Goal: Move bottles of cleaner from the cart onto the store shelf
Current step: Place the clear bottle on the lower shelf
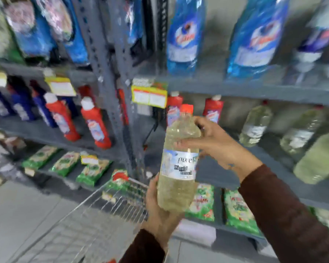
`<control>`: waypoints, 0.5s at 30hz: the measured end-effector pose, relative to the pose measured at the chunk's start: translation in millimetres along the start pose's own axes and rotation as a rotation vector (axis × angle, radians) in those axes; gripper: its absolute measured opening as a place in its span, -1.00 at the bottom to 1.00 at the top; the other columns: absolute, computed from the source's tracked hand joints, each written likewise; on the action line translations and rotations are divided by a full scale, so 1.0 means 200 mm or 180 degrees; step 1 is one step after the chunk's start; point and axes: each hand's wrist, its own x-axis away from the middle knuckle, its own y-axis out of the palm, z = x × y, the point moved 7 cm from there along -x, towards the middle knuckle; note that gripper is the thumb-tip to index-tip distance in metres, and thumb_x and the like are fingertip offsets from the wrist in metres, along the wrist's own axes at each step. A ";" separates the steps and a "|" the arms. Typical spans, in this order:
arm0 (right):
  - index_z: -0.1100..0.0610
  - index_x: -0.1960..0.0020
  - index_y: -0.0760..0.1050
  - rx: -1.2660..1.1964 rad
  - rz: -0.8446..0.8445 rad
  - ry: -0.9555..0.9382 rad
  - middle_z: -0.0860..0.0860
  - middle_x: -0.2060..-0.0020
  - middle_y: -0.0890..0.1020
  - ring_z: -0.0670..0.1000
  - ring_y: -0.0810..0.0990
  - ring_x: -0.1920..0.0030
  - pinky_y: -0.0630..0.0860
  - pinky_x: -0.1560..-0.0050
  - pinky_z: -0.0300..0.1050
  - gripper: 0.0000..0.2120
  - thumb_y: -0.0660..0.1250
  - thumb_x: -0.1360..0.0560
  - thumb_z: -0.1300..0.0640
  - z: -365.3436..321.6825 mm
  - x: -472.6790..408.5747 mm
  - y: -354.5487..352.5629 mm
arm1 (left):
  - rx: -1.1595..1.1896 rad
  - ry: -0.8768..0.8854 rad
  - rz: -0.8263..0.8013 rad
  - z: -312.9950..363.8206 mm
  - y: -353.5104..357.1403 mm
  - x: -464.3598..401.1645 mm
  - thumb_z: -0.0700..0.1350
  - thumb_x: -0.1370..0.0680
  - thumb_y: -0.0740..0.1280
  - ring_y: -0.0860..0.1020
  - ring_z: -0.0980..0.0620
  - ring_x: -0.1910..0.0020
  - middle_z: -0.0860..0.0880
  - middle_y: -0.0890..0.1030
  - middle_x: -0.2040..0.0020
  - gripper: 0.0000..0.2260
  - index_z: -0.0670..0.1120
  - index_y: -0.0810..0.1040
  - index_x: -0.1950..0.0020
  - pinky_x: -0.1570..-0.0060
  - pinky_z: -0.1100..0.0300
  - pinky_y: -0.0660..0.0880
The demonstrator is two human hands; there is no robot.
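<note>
A clear bottle of pale yellow cleaner point(179, 160) with an orange-red cap and a white label stands upright in mid-air in front of the grey store shelf point(254, 90). My left hand point(160, 211) cups its base from below. My right hand point(218, 145) grips its upper body from the right. The wire cart point(95, 211) is at the lower left, below the bottle. Similar pale bottles point(254, 126) stand on the middle shelf at the right; the nearest one point(319, 158) looks tilted.
Red bottles with white caps point(95, 124) and dark blue bottles point(21, 107) fill the middle shelf at left. Large blue bottles point(184, 37) stand on the upper shelf. Green packets point(237, 209) lie on the lowest shelf. A grey upright post point(110, 88) divides the bays. Yellow price tags point(149, 96) hang from the shelf edge.
</note>
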 end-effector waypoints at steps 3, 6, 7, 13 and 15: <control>0.17 -0.19 0.49 0.0090 0.0345 -0.0395 -0.02 0.17 0.66 -0.22 0.62 0.35 0.45 0.48 -0.42 -0.49 0.53 -0.30 0.40 -0.26 0.14 -0.19 | -0.0567 0.0172 0.0318 -0.05 0.15 -0.06 0.01 -0.29 0.40 0.61 -0.06 0.10 -0.01 0.70 0.17 -0.68 -0.02 0.58 -0.02 -0.01 0.11 0.53; 0.10 -0.15 0.54 0.0198 0.0609 -0.0672 0.07 0.10 0.73 -0.05 0.70 0.18 0.65 0.23 -0.19 -0.48 0.57 -0.26 0.36 -0.48 0.22 -0.36 | -0.0121 0.0175 -0.0051 -0.11 0.45 -0.13 -0.03 -0.31 0.33 0.58 -0.14 0.12 -0.06 0.69 0.24 -0.81 -0.03 0.59 0.12 -0.07 0.04 0.44; 0.07 -0.14 0.56 0.0301 0.0741 -0.0774 0.11 0.04 0.73 0.03 0.71 0.08 0.68 0.11 -0.06 -0.48 0.60 -0.23 0.29 -0.57 0.26 -0.44 | -0.0131 0.0037 -0.0204 -0.14 0.61 -0.14 -0.04 -0.32 0.28 0.57 -0.18 0.15 -0.11 0.68 0.25 -0.83 -0.06 0.60 0.19 -0.06 0.02 0.43; -0.10 -0.17 0.53 0.0968 0.1313 -0.0972 -0.03 0.00 0.72 0.01 0.72 0.06 0.68 0.12 0.13 -0.39 0.64 -0.16 -0.05 -1.01 0.45 -0.73 | -0.0061 -0.0117 -0.0764 -0.27 1.25 -0.15 -0.06 -0.30 0.17 0.58 -0.18 0.25 -0.16 0.60 0.23 -0.77 -0.11 0.60 0.34 -0.07 -0.05 0.40; -0.11 -0.18 0.50 0.1048 0.1436 -0.1010 -0.06 0.03 0.70 -0.11 0.68 0.24 0.61 0.34 -0.14 -0.42 0.62 -0.21 -0.02 -1.10 0.51 -0.80 | -0.0133 -0.0138 -0.0830 -0.32 1.37 -0.16 -0.06 -0.32 0.15 0.54 -0.16 0.35 -0.16 0.54 0.32 -0.77 -0.10 0.54 0.41 0.07 0.00 0.42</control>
